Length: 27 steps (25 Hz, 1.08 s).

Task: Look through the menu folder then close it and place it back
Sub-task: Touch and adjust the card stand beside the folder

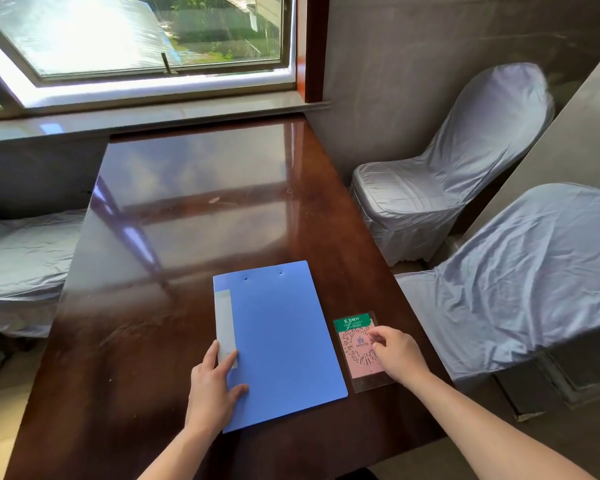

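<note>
A blue menu folder lies closed and flat on the dark wooden table, near its front edge, with a pale label strip along its left side. My left hand rests flat on the folder's lower left corner, fingers spread, thumb on the cover. My right hand is to the right of the folder, fingers curled loosely over a clear acrylic card with a pink QR code; it touches the card but does not lift it.
Chairs in grey-blue covers stand to the right, at the near right and to the left. A window and its sill run behind the table. A grey wall borders the right side.
</note>
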Tool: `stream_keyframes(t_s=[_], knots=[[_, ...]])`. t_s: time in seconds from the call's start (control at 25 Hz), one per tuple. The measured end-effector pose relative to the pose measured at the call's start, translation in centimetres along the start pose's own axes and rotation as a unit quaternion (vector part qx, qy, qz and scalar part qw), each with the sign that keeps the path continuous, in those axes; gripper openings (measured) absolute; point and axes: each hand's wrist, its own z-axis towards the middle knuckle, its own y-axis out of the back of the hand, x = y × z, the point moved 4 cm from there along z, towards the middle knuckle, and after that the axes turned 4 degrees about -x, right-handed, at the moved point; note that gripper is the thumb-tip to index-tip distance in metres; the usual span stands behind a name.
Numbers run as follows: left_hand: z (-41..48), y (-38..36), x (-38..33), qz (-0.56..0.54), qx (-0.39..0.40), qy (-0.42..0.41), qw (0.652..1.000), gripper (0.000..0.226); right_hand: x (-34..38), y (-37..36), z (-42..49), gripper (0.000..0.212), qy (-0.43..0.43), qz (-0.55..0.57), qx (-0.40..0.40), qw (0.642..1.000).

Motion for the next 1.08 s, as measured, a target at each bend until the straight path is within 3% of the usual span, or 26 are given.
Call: stream_keyframes(t_s=[1.08], knots=[[-0.1,-0.6,-1.8,0.01,0.015,-0.009,1.0,0.069,-0.1,-0.6,0.1,0.036,0.003,0.013,0.004,1.0]])
